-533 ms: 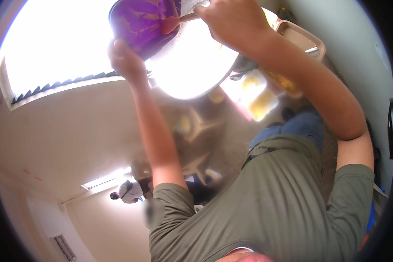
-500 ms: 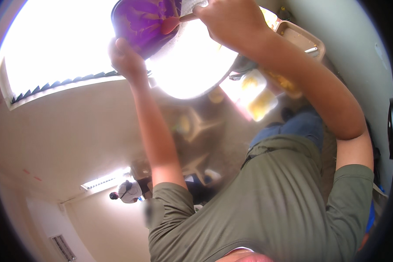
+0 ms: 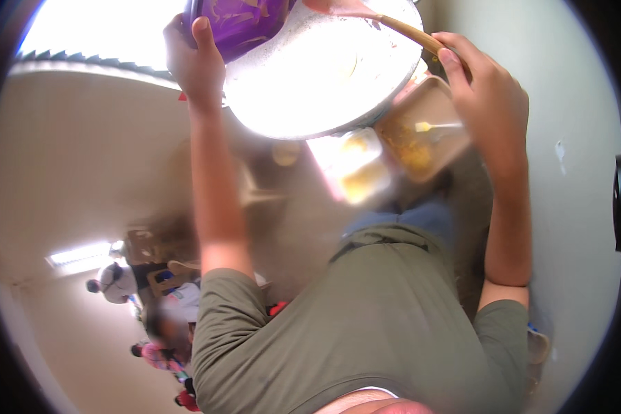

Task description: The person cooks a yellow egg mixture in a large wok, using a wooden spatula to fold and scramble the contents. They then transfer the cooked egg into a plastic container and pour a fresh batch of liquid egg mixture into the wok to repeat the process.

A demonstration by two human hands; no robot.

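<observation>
My left hand (image 3: 196, 69) grips the side of a purple bowl (image 3: 248, 27), thumb at the rim. Pale streaks coat the bowl's inside, and it is tilted at the top of the view. Between my right thumb and fingers is the wooden handle of a spatula (image 3: 407, 32); its pinkish-red head lies over a large round white vessel (image 3: 310, 90). Glare washes out most of the vessel's inside, though dark specks show near its rim. My right hand (image 3: 490, 103) is to the right of the vessel, beside the wall.
A tan tray (image 3: 431, 96) with yellow bits and a small yellow-tipped brush (image 3: 426, 127) stands nearer me, right of the vessel. Beside it is a white container (image 3: 379, 145) with yellow food, blurred. A wall (image 3: 566, 207) rises at right. Several people (image 3: 117, 283) are far left.
My right hand has moved right and toward me, drawing the spatula out of the purple bowl to over the white vessel. The view has shifted, showing more of the tan tray.
</observation>
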